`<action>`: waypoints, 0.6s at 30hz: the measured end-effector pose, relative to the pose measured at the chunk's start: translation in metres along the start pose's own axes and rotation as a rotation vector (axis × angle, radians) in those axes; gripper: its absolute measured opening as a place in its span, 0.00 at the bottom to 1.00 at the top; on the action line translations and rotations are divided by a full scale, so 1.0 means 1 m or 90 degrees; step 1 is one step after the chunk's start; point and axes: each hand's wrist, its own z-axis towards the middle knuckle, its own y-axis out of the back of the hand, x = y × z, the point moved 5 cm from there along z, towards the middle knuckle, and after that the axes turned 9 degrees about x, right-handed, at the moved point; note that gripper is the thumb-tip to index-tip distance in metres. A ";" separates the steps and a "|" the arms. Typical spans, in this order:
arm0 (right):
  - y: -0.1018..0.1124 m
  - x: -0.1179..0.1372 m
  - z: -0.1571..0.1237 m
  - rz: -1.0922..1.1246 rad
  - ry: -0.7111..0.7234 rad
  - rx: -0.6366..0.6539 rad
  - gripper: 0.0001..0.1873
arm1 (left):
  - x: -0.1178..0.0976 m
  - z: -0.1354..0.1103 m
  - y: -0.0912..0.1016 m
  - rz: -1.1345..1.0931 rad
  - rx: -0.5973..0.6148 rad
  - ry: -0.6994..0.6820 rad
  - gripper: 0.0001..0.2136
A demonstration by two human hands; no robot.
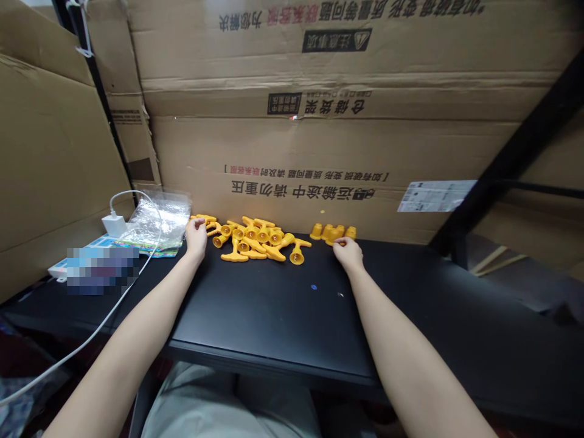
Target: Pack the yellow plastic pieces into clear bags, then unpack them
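Observation:
A pile of several yellow T-shaped plastic parts [255, 239] lies at the far middle of the black table [274, 316]. My left hand [196, 236] reaches to the pile's left end, fingers curled round one yellow part [204, 219]. Further right sits a small cluster of yellow caps [333, 232]. My right hand [347, 250] rests right in front of that cluster, fingers pinched at a cap.
A cardboard wall [319, 121] stands behind the table. At the left lie a clear plastic bag [159, 216], a white charger [114, 225] with its cable [91, 334], and a colourful booklet. A black frame bar [515, 152] slants at the right.

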 end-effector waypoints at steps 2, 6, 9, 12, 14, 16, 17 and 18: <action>-0.002 0.005 -0.002 -0.005 -0.001 0.021 0.08 | -0.001 -0.001 0.000 0.010 0.003 -0.008 0.10; -0.007 0.019 -0.009 -0.066 0.068 0.062 0.10 | -0.007 -0.007 -0.001 0.029 0.029 -0.038 0.10; -0.010 0.027 -0.014 -0.129 0.123 0.079 0.12 | -0.014 -0.012 -0.004 0.071 0.064 -0.080 0.10; -0.009 0.032 -0.020 -0.190 0.145 0.085 0.14 | -0.023 -0.017 -0.007 0.141 0.090 -0.134 0.11; -0.006 0.039 -0.024 -0.222 0.162 0.068 0.14 | -0.029 -0.020 -0.009 0.187 0.107 -0.172 0.11; -0.003 0.049 -0.029 -0.235 0.165 0.053 0.14 | -0.034 -0.025 -0.011 0.223 0.125 -0.221 0.11; -0.002 0.055 -0.032 -0.234 0.154 0.058 0.14 | -0.037 -0.027 -0.013 0.237 0.134 -0.252 0.11; -0.003 0.061 -0.034 -0.230 0.133 0.081 0.16 | -0.040 -0.030 -0.014 0.249 0.142 -0.286 0.11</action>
